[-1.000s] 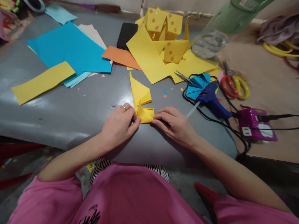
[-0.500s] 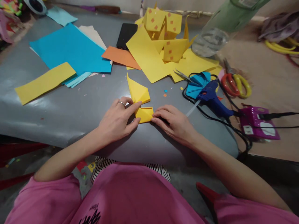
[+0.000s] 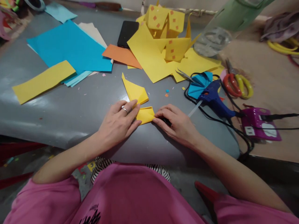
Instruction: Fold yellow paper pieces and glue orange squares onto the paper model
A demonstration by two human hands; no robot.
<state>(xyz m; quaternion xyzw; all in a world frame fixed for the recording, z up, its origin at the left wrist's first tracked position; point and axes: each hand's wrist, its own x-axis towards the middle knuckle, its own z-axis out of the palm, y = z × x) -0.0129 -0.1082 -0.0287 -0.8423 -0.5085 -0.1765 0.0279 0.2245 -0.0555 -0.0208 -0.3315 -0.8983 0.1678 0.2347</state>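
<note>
A folded piece of yellow paper [image 3: 145,115] lies on the grey table in front of me. Its upper part rises to a thin pointed tip, while the lower part is a small folded flap. My left hand [image 3: 118,119], with a ring on one finger, grips the paper's left side; fingertips press on its middle and the thumb on the lower edge. At the flap's right corner, my right hand [image 3: 175,123] pinches the paper between thumb and fingers. The hands cover part of the paper's left edge and right corner.
To the right lie a blue glue gun [image 3: 216,98] with its cable, scissors [image 3: 235,84] and a purple power socket box [image 3: 260,123]. Behind are a yellow paper model [image 3: 176,49], a water bottle [image 3: 212,40], a phone [image 3: 127,33], orange paper [image 3: 122,55] and blue sheets [image 3: 70,46].
The upper pointed part of the yellow paper has swung slightly left. My left fingers have shifted a little on the fold; the right hand keeps its pinch at the corner.
</note>
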